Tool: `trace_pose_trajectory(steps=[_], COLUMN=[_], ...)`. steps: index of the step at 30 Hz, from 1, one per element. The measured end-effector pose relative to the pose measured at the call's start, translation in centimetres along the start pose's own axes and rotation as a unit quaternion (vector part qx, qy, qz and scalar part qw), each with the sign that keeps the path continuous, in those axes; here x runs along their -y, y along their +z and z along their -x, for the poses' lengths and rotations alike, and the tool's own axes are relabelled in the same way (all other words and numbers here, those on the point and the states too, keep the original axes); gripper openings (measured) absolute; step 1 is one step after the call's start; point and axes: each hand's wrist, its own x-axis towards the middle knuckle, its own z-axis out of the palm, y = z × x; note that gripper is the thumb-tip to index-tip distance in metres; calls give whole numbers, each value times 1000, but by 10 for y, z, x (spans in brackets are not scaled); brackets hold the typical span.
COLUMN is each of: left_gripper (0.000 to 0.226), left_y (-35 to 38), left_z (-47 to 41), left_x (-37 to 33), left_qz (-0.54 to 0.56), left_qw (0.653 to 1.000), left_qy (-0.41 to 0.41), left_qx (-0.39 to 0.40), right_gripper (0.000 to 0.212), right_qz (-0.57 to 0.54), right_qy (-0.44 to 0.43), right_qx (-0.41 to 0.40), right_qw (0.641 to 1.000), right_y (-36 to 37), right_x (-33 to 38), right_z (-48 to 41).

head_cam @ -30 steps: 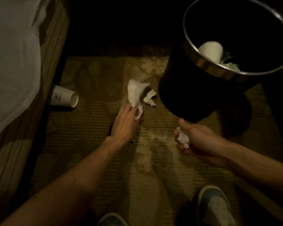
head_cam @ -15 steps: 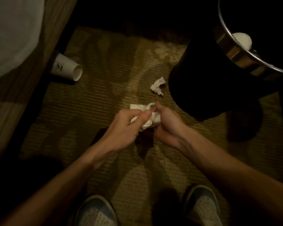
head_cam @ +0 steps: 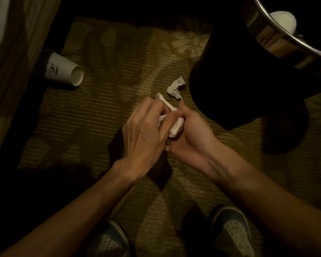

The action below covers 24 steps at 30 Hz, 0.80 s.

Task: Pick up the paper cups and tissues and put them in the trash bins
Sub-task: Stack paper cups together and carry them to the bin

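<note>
My left hand (head_cam: pixel 145 132) and my right hand (head_cam: pixel 191 132) meet over the carpet, and both grip a bunch of white tissue (head_cam: pixel 175 126) between them. A second crumpled tissue (head_cam: pixel 176 88) lies on the carpet just beyond my fingers, beside the bin's base. A white paper cup (head_cam: pixel 64 69) with a dark logo lies on its side at the left, mouth pointing right. The black trash bin (head_cam: pixel 235 75) with a shiny metal rim (head_cam: pixel 278 43) stands at the upper right, and a white cup (head_cam: pixel 283 21) shows inside it.
A bed with a wooden frame (head_cam: pixel 17 58) and white sheet runs along the left edge. Patterned carpet (head_cam: pixel 119 108) covers the floor. My two shoes (head_cam: pixel 230 232) show at the bottom. The area beyond the carpet's far edge is dark.
My left hand lifted the larger tissue off the carpet and brought it to my right hand, which held a small wad. The two hands now press closer together around the tissue.
</note>
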Motion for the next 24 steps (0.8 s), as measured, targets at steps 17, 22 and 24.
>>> trace_pose_trajectory(steps=[17, 22, 24], left_gripper=[49, 30, 26], left_y=[54, 59, 55], left_z=[-78, -87, -84], left_x=[40, 40, 36], left_qz=[-166, -135, -55], left_qw=[930, 941, 963], left_qy=[61, 136, 62], left_qx=[322, 279, 256], right_gripper=[37, 40, 40], right_qz=[18, -16, -20], right_qy=[-41, 18, 24], right_qx=[-240, -214, -208], right_qw=[970, 977, 978], right_y=[-32, -41, -45], right_x=[35, 37, 36], right_z=[-27, -27, -25])
